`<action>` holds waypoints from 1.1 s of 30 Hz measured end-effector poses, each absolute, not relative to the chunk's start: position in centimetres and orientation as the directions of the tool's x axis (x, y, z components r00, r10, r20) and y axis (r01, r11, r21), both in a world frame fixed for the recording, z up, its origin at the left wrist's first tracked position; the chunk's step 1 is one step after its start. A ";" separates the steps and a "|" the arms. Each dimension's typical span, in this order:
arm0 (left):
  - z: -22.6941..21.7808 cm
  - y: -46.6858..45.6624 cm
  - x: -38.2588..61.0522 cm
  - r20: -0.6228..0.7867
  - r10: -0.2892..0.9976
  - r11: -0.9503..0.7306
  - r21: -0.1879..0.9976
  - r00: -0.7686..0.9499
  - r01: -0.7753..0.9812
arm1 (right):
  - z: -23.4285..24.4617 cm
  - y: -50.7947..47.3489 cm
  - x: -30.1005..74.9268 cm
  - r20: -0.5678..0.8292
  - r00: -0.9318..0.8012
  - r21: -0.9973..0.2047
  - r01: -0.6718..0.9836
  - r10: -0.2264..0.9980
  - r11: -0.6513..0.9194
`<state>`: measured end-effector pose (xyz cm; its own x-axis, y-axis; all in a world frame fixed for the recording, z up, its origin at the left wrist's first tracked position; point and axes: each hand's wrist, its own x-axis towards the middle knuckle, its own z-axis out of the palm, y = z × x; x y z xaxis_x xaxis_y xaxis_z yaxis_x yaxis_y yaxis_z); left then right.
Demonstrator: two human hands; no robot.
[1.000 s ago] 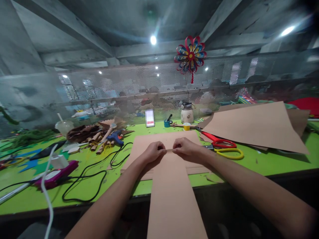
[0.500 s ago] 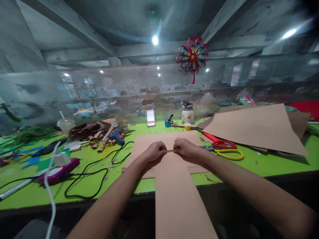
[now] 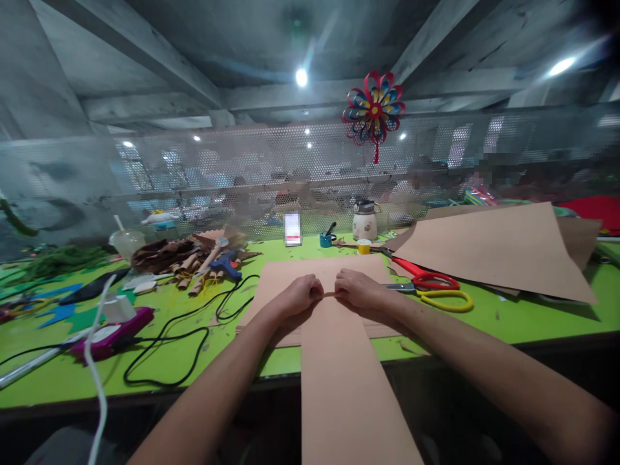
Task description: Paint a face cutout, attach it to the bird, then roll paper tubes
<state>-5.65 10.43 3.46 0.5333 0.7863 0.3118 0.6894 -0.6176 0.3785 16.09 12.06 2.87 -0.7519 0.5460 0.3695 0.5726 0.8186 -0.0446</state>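
A long strip of brown kraft paper (image 3: 346, 381) runs from under my hands over the table's front edge toward me. Its far end is curled into a narrow roll or fold. At the left side of that edge, my left hand (image 3: 305, 294) is closed, pinching the paper. My right hand (image 3: 356, 289) pinches the same edge a short way to the right, fingertips curled in. Beneath both hands lies a stack of brown paper sheets (image 3: 281, 278). Scissors with red and yellow handles (image 3: 438, 281) rest just right of my right hand.
Large brown sheets (image 3: 489, 252) cover the right side of the green table (image 3: 527, 323). Leftward are a blue glue gun (image 3: 226, 265), rolled paper pieces, a black cable and a purple power strip (image 3: 113, 332). A phone (image 3: 292, 228), teal cup (image 3: 327, 239) and jug (image 3: 365, 221) stand behind.
Almost nothing differs. Both hands keep their pinch on the paper's far edge, and the view has shifted very slightly.
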 end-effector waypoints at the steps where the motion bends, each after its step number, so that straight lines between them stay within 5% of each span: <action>1: 3.5 10.3 -5.8 0.313 0.782 -0.623 0.379 0.539 0.684 | 2.9 12.0 16.1 0.371 -0.754 -0.035 0.572 0.542 0.820; 21: 5.2 6.5 -6.4 0.315 0.789 -0.604 0.239 0.527 0.761 | 4.7 8.0 17.6 0.404 -0.727 -0.136 0.553 0.555 0.822; 33: 5.3 6.8 -4.8 0.337 0.778 -0.596 0.132 0.530 0.792 | 3.9 9.3 15.6 0.355 -0.752 0.082 0.616 0.555 0.783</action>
